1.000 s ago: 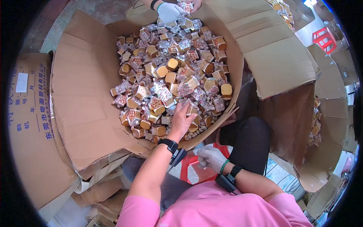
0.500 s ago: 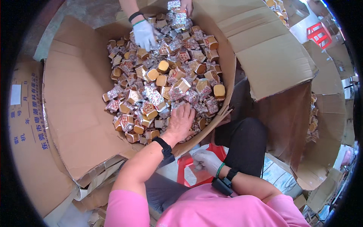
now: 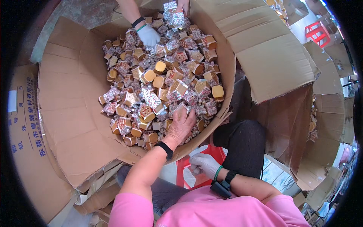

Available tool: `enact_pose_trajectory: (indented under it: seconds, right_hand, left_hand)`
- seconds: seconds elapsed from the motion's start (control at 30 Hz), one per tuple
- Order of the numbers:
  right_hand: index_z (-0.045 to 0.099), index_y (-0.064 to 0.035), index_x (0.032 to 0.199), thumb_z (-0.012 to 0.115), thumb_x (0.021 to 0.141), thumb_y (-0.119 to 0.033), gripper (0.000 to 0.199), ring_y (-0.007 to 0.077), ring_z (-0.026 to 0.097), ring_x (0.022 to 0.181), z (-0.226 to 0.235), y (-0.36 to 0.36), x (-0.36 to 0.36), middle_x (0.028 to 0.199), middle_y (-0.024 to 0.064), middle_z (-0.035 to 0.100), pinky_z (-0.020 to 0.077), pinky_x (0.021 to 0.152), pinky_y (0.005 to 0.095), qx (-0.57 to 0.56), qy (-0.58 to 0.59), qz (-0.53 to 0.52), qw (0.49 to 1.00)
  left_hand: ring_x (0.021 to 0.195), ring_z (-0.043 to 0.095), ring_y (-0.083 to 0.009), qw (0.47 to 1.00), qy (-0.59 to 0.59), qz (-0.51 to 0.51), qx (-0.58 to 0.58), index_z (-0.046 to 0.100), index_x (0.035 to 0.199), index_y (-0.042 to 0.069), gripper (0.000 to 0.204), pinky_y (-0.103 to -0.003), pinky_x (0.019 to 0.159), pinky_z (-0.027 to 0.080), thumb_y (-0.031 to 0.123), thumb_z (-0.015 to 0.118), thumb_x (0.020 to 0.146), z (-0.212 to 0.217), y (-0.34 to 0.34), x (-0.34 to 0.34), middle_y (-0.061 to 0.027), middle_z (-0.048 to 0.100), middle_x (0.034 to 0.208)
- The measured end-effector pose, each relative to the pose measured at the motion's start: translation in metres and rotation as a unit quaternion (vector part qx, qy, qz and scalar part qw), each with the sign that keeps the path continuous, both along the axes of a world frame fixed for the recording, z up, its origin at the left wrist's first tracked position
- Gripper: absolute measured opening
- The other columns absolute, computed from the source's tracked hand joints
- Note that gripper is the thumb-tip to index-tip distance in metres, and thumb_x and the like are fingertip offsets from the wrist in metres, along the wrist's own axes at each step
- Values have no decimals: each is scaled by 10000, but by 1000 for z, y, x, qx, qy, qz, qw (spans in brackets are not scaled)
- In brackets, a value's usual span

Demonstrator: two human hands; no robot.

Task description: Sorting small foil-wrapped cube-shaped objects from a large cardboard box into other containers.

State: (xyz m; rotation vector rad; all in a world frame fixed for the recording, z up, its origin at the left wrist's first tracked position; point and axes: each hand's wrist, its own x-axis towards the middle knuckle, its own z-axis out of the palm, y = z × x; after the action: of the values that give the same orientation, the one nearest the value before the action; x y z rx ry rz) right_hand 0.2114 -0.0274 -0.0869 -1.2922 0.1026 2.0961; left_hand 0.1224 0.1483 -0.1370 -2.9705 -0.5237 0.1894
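Your left hand (image 3: 181, 126) lies palm-down, fingers spread, on the small wrapped packets (image 3: 151, 100) at the near edge of the open cardboard box (image 3: 72, 113); whether that grip has closed on one, I cannot tell. Your gloved right hand (image 3: 204, 164) hangs loosely curled, apparently empty, above the red stool (image 3: 213, 153). Gather a few packets at a time, keeping clear of the co-worker's gloved hand (image 3: 148, 36) at the far side.

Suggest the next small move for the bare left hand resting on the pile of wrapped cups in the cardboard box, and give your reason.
Probably close the fingers around one cup and lift it. The left hand lies flat on the small wrapped cups at the near edge of the cardboard box, gripping nothing visibly, while the gloved right hand waits below.
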Motion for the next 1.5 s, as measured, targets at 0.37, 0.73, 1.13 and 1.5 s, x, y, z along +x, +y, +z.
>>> enact_pose_trajectory:
  seconds: [0.37,0.73,1.13,1.5]
  right_hand:
    - [534,-59,818,561,853,-192,140,119,462,512,3,1,-3,707,18,485,408,470,260,12,8,-14,1000]
    - [552,-46,823,569,842,-209,165,142,507,541,5,0,0,718,41,514,463,502,278,18,-10,1,1000]
    - [539,-67,747,586,846,-193,167,160,469,509,20,1,4,669,45,503,422,482,288,47,27,-32,998]
    - [601,-3,841,607,823,-122,121,138,475,563,38,-7,19,721,54,549,442,554,295,195,70,4,978]
  left_hand:
    - [1210,328,-432,986,-120,84,-83,582,1165,67,550,-559,968,335,280,661,664,25,21,-24,-125,433,1310]
    - [1253,292,-463,999,-8,19,29,526,1259,83,620,-555,952,371,206,694,675,16,17,-29,-128,364,1403]
    - [1162,435,-358,890,-252,241,-294,381,1337,64,814,-409,999,393,174,748,619,62,15,-41,-178,394,1299]
    - [1233,413,-264,669,-455,324,-490,301,1400,-12,933,-375,1054,324,367,729,662,132,-63,-116,-167,393,1334]
